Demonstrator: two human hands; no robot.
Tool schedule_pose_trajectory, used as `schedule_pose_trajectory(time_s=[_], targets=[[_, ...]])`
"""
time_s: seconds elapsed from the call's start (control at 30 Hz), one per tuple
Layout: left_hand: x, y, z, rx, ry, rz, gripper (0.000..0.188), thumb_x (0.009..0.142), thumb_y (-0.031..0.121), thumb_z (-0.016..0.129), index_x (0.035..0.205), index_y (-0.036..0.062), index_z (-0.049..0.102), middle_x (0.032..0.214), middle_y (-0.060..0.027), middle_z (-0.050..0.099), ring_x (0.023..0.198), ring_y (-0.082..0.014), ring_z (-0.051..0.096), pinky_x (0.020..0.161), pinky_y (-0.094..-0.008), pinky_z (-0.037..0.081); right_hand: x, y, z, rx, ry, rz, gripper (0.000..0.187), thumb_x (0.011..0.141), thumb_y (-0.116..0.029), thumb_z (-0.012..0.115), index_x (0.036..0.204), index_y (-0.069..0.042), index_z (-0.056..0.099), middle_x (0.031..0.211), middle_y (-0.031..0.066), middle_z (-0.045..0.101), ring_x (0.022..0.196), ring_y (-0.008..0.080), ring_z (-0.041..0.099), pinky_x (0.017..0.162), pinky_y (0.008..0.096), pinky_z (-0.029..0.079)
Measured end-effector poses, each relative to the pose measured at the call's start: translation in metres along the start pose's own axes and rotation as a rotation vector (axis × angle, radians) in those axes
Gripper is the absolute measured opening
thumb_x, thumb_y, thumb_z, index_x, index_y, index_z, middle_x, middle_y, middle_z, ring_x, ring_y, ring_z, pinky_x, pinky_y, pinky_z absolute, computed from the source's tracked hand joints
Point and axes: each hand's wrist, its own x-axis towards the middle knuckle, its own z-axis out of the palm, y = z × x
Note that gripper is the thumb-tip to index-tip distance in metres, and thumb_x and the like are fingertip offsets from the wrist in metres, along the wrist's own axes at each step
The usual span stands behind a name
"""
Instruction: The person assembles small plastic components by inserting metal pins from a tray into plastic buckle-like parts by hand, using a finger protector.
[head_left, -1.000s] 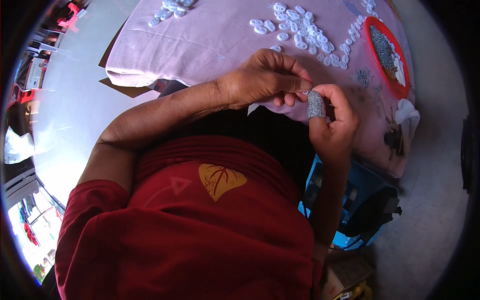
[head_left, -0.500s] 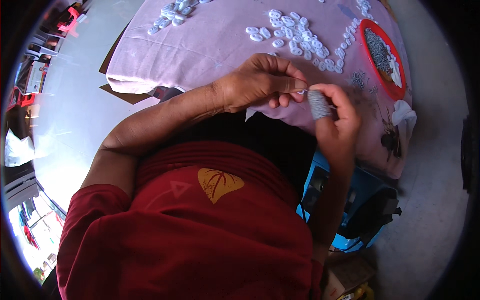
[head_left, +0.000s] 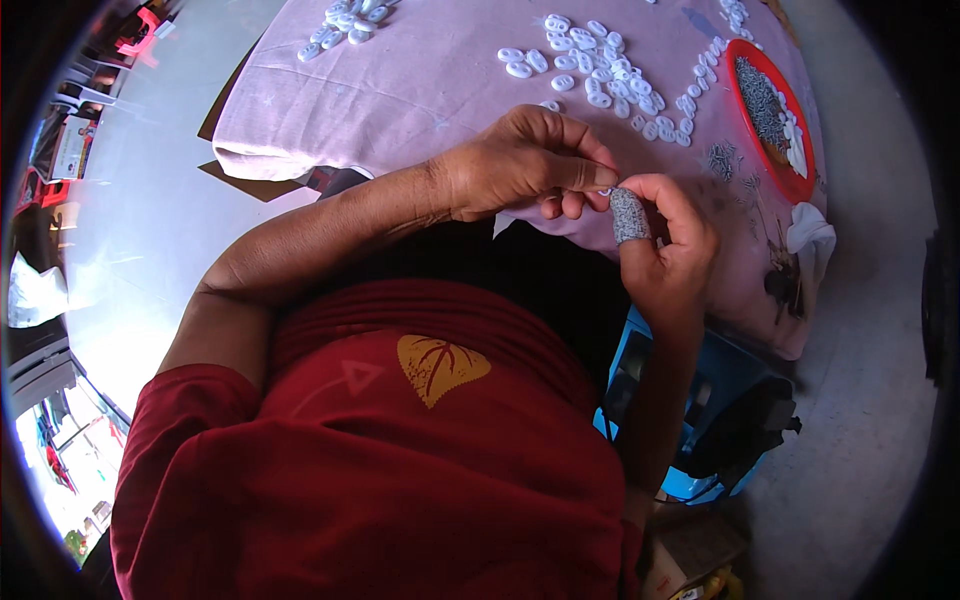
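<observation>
My left hand [head_left: 520, 165] and my right hand [head_left: 668, 245] meet fingertip to fingertip at the near edge of a table covered with a pink cloth [head_left: 420, 80]. Between the fingertips they pinch a small white piece [head_left: 603, 191], mostly hidden by my fingers. A grey speckled finger cot [head_left: 629, 215] covers my right thumb. Several small white oval pieces [head_left: 610, 75] lie scattered on the cloth just beyond my hands.
A red tray [head_left: 772, 110] with small grey metal parts sits at the table's far right. More white pieces [head_left: 345, 20] lie at the far left of the cloth. A white rag [head_left: 810, 235] hangs at the right edge. A blue crate [head_left: 700, 400] stands on the floor.
Both hands have stayed together at the table edge, with only small finger movements around the pinched piece. The view has shifted slightly.
</observation>
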Motion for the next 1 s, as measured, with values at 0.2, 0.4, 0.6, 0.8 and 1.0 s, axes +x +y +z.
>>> schedule_pose_trajectory(time_s=[0.2,0.4,0.6,0.8,1.0], targets=[[0.000,-0.001,0.000,0.029,-0.017,0.015,0.014,0.093,0.014,0.065,0.102,0.0035,0.066,0.082,-0.0023,0.070,0.060,-0.0018,0.061,0.050,-0.0143,0.046,0.001,-0.004,0.000,0.020,-0.010,-0.001,0.016,0.077,0.005,0.059,0.091,0.000,0.062,0.076,0.0109,0.061,0.063,0.0201,0.061,0.055,0.0284,0.047],[-0.001,-0.002,-0.003,0.037,-0.038,0.036,0.014,0.093,0.014,0.064,0.103,0.0038,0.066,0.083,-0.0018,0.069,0.061,-0.0019,0.061,0.051,-0.0146,0.046,0.000,-0.008,-0.002,0.079,-0.066,0.125,0.015,0.078,0.004,0.059,0.092,0.001,0.062,0.078,0.0108,0.062,0.068,0.0155,0.062,0.059,0.0283,0.048],[0.001,-0.002,-0.004,-0.113,-0.062,-0.010,0.015,0.094,0.014,0.063,0.105,0.0045,0.063,0.087,-0.0038,0.069,0.067,-0.0049,0.063,0.056,-0.0168,0.048,0.026,0.031,-0.037,-0.149,-0.103,0.107,0.031,0.078,0.000,0.056,0.107,-0.001,0.066,0.089,0.0167,0.066,0.080,0.0206,0.065,0.071,0.0316,0.050],[0.004,-0.002,-0.009,-0.256,-0.039,-0.031,0.015,0.094,0.012,0.063,0.107,0.0041,0.062,0.091,-0.0067,0.070,0.072,-0.0078,0.065,0.059,-0.0178,0.049,0.051,0.058,-0.028,-0.680,-0.147,-0.129,0.036,0.072,-0.001,0.059,0.108,-0.005,0.066,0.089,0.0168,0.064,0.085,0.0345,0.062,0.079,0.0435,0.048],[0.005,-0.005,-0.014,-0.260,-0.074,0.011,0.017,0.095,0.012,0.061,0.109,0.0029,0.061,0.094,-0.0088,0.069,0.075,-0.0089,0.065,0.061,-0.0176,0.050,0.040,0.042,-0.025,-0.547,-0.177,0.036,0.030,0.070,-0.002,0.061,0.099,-0.005,0.065,0.090,0.0140,0.063,0.089,0.0331,0.062,0.081,0.0435,0.048]])
